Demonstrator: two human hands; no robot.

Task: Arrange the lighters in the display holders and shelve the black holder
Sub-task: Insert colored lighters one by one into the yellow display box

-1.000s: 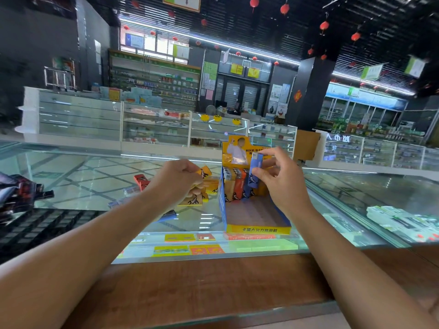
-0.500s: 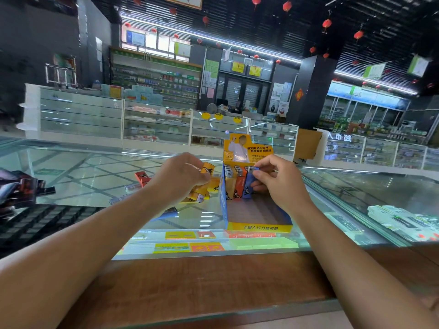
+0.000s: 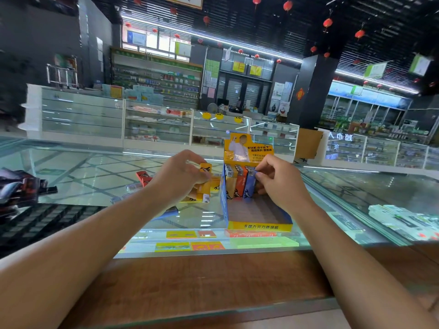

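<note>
A blue and yellow display holder (image 3: 260, 226) stands on the glass counter. In its back row stand a yellow, an orange and a blue lighter (image 3: 249, 186). My right hand (image 3: 278, 184) pinches the top of the blue lighter in the holder. My left hand (image 3: 180, 174) grips several yellow lighters (image 3: 205, 184) just left of the holder. A red lighter (image 3: 143, 177) and a blue lighter (image 3: 169, 213) lie loose on the glass near my left arm. No black holder can be made out.
A dark keyboard-like object (image 3: 35, 224) and a dark red item (image 3: 19, 186) lie at the left. White packs (image 3: 403, 219) sit on the glass at the right. A wooden counter edge (image 3: 213, 281) runs in front. Shop shelves fill the background.
My right hand lowered the blue lighter from above the holder into the back row beside the orange one. My left hand raised its yellow lighters a little.
</note>
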